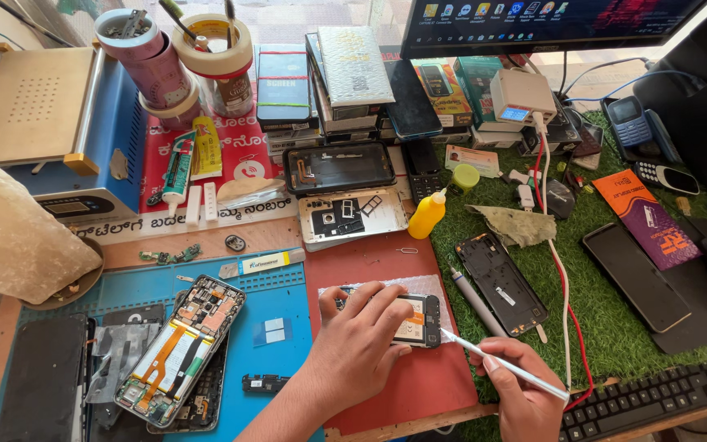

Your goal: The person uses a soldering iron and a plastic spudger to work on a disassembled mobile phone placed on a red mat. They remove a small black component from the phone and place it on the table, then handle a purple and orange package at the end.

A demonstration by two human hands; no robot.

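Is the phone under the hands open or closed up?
Open. The phone under the left hand has no back cover, so its orange and dark insides show. The right hand points a white tool at its edge.

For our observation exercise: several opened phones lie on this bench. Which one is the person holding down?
The small opened phone on the red mat, under the left hand. The right hand points a white tool at it; the others lie untouched.

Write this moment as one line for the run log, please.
left hand: holds opened phone flat on red mat | right hand: pen grip on white tool, tip at phone edge | yellow bottle: upright behind
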